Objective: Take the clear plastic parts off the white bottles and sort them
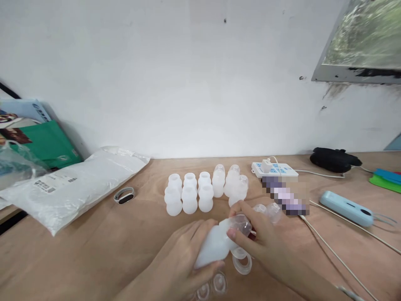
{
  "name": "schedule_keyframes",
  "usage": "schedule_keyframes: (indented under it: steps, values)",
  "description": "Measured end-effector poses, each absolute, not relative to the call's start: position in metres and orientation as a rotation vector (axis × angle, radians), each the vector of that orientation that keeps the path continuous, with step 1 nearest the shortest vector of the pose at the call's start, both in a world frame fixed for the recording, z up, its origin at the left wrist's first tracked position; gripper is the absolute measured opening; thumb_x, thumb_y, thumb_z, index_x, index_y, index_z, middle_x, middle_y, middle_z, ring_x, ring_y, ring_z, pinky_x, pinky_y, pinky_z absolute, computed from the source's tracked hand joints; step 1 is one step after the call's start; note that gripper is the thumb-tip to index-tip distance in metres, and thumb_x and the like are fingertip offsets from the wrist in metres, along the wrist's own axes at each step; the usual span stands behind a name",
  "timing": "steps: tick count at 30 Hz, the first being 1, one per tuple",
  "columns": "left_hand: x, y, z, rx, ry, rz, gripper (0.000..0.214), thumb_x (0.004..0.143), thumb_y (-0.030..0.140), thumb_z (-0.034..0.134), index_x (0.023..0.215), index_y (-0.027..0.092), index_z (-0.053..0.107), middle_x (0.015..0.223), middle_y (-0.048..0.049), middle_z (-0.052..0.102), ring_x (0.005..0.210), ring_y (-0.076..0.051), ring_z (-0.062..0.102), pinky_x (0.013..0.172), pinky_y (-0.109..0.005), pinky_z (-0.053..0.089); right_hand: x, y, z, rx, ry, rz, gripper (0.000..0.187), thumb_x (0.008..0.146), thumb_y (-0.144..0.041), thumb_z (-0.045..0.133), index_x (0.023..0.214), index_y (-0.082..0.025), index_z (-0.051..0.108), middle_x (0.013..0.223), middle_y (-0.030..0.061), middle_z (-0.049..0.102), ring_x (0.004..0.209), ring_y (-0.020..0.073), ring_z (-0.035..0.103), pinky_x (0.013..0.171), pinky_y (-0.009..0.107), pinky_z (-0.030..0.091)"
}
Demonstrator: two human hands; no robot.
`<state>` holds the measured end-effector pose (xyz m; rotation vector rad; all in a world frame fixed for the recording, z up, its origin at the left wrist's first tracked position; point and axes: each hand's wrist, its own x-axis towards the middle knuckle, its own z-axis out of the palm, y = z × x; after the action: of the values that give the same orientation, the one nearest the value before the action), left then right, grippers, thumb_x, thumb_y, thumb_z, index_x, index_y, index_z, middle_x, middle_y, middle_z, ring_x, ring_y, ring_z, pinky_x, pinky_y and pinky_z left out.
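My left hand [184, 251] is wrapped round the body of a white baby bottle [213, 246], tilted up to the right. Over the bottle's top end, the fingers of my right hand [253, 234] close on a clear cap [241, 224]. Just under the hands lie a white ring [242, 264] and clear round nipple-like pieces [219, 283]. Behind them stand several open white bottles [189, 200] in two rows. To their right are 3 bottles with clear caps [219, 184]. Loose clear caps [273, 212] lie beyond my right hand, partly hidden by it.
A white plastic mailer bag [84, 184] and a fitness band [124, 195] lie at left. On the right are a power strip [286, 170], a blurred-out phone-like item [283, 195], a light blue device [346, 208], cables and a black pouch [333, 159]. The wall bounds the table behind.
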<state>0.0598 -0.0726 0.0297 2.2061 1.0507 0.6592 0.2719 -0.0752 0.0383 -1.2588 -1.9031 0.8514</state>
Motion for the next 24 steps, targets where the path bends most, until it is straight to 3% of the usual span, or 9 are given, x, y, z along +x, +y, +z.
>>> schedule_keyframes:
  steps: [5,9,11,14,17,22,24]
  values:
    - [0.063,-0.090,0.055,1.604,0.902,0.558,0.038,0.078,0.049,0.070,0.110,0.028,0.070,0.092,-0.0014,0.070,0.081,-0.024,0.061,0.069,-0.029,0.046,0.282,-0.079,0.041,-1.158,-1.697,1.033,0.023,0.091,-0.047,0.054,0.080,-0.027,0.051,0.061,-0.0033,0.054,0.052,0.0181,0.052,0.045,0.027,0.044]
    - [0.048,-0.094,0.054,1.261,0.793,0.420,0.054,0.066,0.065,0.074,0.101,0.024,0.075,0.089,-0.0040,0.068,0.076,-0.022,0.058,0.064,-0.027,0.043,0.318,-0.065,0.057,-1.231,-1.429,0.535,0.024,0.095,-0.038,0.045,0.077,-0.026,0.053,0.064,0.0002,0.054,0.054,0.0176,0.052,0.045,0.027,0.043]
    - [0.036,-0.092,0.043,1.289,0.854,0.529,0.061,0.062,0.068,0.077,0.104,0.024,0.074,0.094,-0.0055,0.070,0.080,-0.024,0.060,0.067,-0.029,0.045,0.342,-0.058,0.065,-1.288,-1.398,0.333,0.020,0.095,-0.042,0.046,0.086,-0.027,0.055,0.058,-0.0038,0.045,0.047,0.0154,0.043,0.041,0.025,0.036]
    - [0.026,-0.086,0.021,1.347,0.924,0.782,0.064,0.070,0.063,0.075,0.121,0.025,0.068,0.100,-0.0048,0.070,0.088,-0.026,0.062,0.076,-0.033,0.049,0.369,-0.057,0.060,-1.528,-1.573,0.099,0.026,0.088,-0.049,0.056,0.100,-0.026,0.055,0.059,-0.0048,0.051,0.048,0.0163,0.048,0.045,0.026,0.038]
    - [0.029,-0.079,0.008,1.416,0.923,0.848,0.060,0.077,0.058,0.073,0.125,0.023,0.065,0.102,-0.0048,0.071,0.094,-0.027,0.064,0.084,-0.035,0.050,0.378,-0.067,0.034,-1.768,-1.839,-0.082,0.027,0.084,-0.048,0.056,0.098,-0.024,0.055,0.060,-0.0025,0.058,0.048,0.0198,0.056,0.046,0.028,0.037]
    - [0.043,-0.074,0.009,1.490,1.115,0.940,0.064,0.076,0.052,0.075,0.131,0.023,0.061,0.126,-0.0086,0.069,0.114,-0.033,0.062,0.097,-0.041,0.050,0.375,-0.072,-0.018,-1.851,-2.154,-0.187,0.009,0.084,-0.033,0.052,0.087,-0.024,0.050,0.075,0.0046,0.072,0.063,0.0253,0.068,0.054,0.031,0.042]
    - [0.046,-0.075,0.009,1.578,1.143,0.939,0.060,0.078,0.048,0.074,0.132,0.023,0.060,0.129,-0.0085,0.068,0.117,-0.033,0.061,0.099,-0.042,0.050,0.374,-0.068,-0.028,-1.865,-2.189,-0.277,0.016,0.078,-0.029,0.060,0.090,-0.023,0.051,0.076,0.0058,0.072,0.068,0.0279,0.070,0.057,0.032,0.044]
